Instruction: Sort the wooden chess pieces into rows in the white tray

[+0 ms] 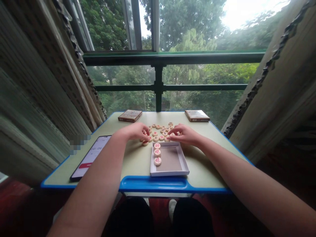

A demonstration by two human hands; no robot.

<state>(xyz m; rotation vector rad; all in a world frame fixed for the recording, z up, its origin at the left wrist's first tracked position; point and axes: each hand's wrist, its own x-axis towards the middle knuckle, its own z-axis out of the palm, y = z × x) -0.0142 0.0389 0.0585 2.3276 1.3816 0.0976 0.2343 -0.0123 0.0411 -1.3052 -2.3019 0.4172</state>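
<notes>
Several round wooden chess pieces with red and dark characters lie scattered on a pale green table. My left hand rests at the left side of the pile, fingers curled onto pieces. My right hand rests at the pile's right side, fingertips pinched on a piece. Just in front of the pile sits a shallow white tray with three red-marked pieces lined up along its left wall.
A phone showing a timer lies at the table's left. Two flat brown boxes, one far left and one far right, lie by the window. A blue rim edges the table front. Curtains hang on both sides.
</notes>
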